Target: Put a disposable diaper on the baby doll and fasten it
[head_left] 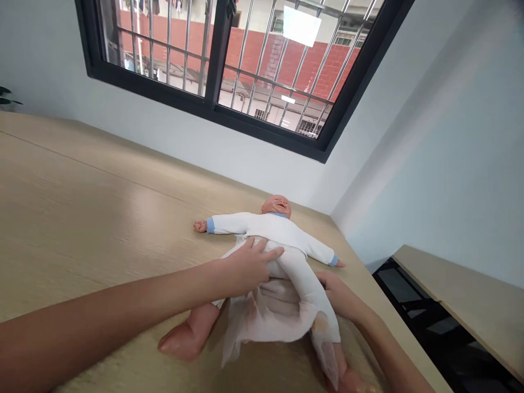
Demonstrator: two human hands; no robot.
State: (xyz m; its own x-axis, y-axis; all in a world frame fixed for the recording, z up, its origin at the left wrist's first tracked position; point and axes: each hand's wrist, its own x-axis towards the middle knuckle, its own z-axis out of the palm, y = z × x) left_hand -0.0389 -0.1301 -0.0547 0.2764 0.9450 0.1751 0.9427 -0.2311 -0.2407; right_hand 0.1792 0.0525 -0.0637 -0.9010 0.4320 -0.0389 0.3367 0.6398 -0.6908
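From where I stand, the doll (278,207) lies on its back on the wooden table (106,229), close to the far right corner, its head near the far edge by the wall and its feet toward the near edge. Its arms are flung wide, one pointing to the table's right edge. A white top (266,227) with blue cuffs and collar encloses the torso and arms; only the fists poke out. White trousers (309,278) contain the hips and upper legs, bare shins and feet coming out below. A thin, see-through white sheet (270,325) hangs loosely between the legs, blurred at its lower end.

The person's left hand (251,266) lies across the doll's belly, fingers spread apart, tips on the white clothing just below the hem of the top. The right hand (335,292) is beside the trouser leg nearer the table's right edge; its fingers are partly hidden there, so I can't tell whether they grip anything.
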